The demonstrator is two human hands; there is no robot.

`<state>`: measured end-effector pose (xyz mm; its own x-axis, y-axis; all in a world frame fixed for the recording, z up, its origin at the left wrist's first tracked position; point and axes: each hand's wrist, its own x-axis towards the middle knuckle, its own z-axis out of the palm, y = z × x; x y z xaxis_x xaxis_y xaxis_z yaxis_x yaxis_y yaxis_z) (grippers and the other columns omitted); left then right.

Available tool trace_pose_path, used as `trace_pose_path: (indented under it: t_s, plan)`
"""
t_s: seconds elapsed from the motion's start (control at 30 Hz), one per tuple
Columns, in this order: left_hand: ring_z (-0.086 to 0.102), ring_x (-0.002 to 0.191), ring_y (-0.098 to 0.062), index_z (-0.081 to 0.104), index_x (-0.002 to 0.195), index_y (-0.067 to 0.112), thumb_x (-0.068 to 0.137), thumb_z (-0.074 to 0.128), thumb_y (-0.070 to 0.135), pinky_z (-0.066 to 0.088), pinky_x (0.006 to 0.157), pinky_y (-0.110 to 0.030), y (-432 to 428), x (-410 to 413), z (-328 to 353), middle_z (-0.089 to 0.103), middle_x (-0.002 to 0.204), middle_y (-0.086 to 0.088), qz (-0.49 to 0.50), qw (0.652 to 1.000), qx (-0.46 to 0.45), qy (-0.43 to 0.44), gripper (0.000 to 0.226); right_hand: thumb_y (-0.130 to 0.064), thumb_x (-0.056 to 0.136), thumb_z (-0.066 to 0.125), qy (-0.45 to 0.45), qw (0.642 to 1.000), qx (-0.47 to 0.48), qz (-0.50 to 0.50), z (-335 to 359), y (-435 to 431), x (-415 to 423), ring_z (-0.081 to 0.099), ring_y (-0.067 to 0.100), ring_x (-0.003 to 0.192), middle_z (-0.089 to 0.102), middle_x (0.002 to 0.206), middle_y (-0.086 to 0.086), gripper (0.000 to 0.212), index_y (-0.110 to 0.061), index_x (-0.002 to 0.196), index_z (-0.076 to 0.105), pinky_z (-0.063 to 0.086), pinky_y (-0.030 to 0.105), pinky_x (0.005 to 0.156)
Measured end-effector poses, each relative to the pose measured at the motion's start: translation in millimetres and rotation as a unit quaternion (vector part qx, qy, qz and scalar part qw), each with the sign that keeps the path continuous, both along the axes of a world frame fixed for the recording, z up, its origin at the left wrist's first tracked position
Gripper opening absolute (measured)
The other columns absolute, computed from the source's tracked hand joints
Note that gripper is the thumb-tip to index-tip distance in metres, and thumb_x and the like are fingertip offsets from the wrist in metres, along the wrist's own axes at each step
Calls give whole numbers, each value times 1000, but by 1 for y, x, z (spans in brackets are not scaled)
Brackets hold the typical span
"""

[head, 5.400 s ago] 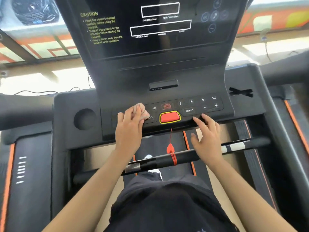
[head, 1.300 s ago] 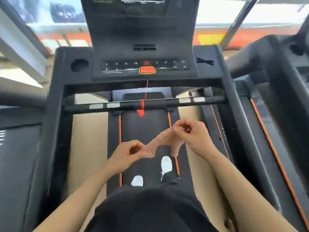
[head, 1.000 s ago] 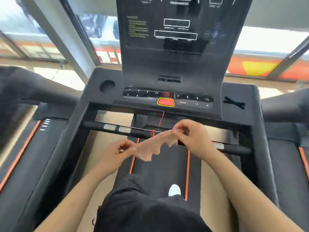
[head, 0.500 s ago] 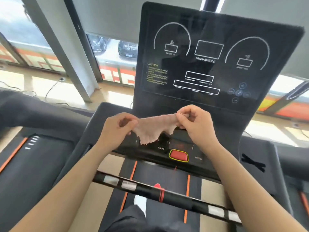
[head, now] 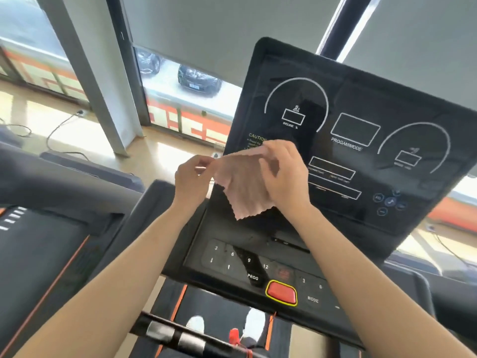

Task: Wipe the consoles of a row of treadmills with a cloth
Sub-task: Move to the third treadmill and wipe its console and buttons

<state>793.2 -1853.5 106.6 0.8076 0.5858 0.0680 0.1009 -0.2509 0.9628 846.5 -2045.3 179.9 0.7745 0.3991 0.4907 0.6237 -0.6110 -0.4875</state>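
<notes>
A thin pink cloth (head: 240, 187) hangs spread between my hands in front of the lower left corner of a black treadmill console (head: 361, 140). My left hand (head: 192, 177) pinches the cloth's upper left corner. My right hand (head: 282, 174) grips its upper right edge, fingers bent over it. The cloth's loose lower corner dangles above the button panel (head: 247, 262), which shows dusty smears and a red stop button (head: 281, 292). The display is dark, with white outlines and yellow caution text partly hidden by my right hand.
A black handlebar (head: 180, 337) with silver grips crosses below the panel, a red safety clip (head: 235, 334) on it. My white shoes stand on the belt. Another treadmill (head: 46, 228) sits to the left. Beyond are windows with grey blinds, a pillar and floor cables.
I have raised my view and both hands toward the console screen. The cloth, held stretched at waist level a second ago, is now up against the display's lower left.
</notes>
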Motion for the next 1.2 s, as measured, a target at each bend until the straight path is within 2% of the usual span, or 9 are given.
trace_pose_path:
  t_s: [0.1,0.2,0.3,0.5,0.7,0.8,0.9,1.07,1.2]
  plan:
    - [66,90,-4,71,90,26,94,69,34,56,88,-34,-1,3,-14,71,91,17,30,997,-62,26,9,-24,96,60,-98,982,-151,54,-26,12,8,46,30,133,56,142,6,41,-16,136,60,37,45,114]
    - [71,93,-16,69,85,33,90,67,44,58,93,-50,-4,6,-23,74,91,10,24,992,-115,35,13,-47,100,48,-145,932,-326,61,-46,20,17,31,51,141,33,164,6,56,-32,154,38,17,67,120]
    - [72,94,-20,71,91,29,96,65,39,59,93,-50,-11,2,-32,75,94,4,30,987,-148,47,12,-60,102,38,-194,883,-419,90,-62,19,27,27,55,140,21,169,-2,63,-42,159,18,5,72,117]
    - [61,82,-10,71,96,21,103,57,29,48,82,-33,-24,-11,-42,70,88,8,53,980,-193,-1,17,-73,98,26,-267,824,-477,152,-62,19,47,25,48,144,10,171,-5,72,-44,160,6,-13,68,118]
    - [63,108,-2,67,117,28,102,58,14,46,95,-20,-41,-17,-31,69,111,17,55,976,-208,-25,22,-77,97,24,-278,864,-416,50,4,30,85,16,48,149,11,171,-3,70,-46,159,13,-3,71,120]
    - [61,119,-7,63,130,19,99,63,12,44,111,-27,-48,-20,-29,68,127,6,33,980,-194,1,33,-81,94,21,-272,883,-381,-26,56,24,107,15,55,149,11,171,3,75,-45,160,13,5,74,118]
    - [59,128,-11,60,134,24,96,67,13,42,114,-30,-52,-20,-31,66,133,6,20,985,-174,3,41,-84,92,17,-264,888,-365,-88,82,11,119,9,57,150,10,171,9,82,-41,161,11,6,74,118]
    - [57,128,-11,56,133,34,91,73,21,45,114,-37,-56,-22,-33,63,133,13,16,989,-147,26,48,-90,86,22,-226,900,-348,-135,51,5,105,9,49,153,10,168,22,108,-15,162,12,3,73,118]
    - [56,129,-11,53,135,36,87,76,26,44,114,-37,-57,-21,-36,61,133,15,20,992,-123,31,55,-93,83,26,-224,892,-380,-100,-5,-10,78,7,48,154,6,167,26,116,-11,162,5,-4,73,119]
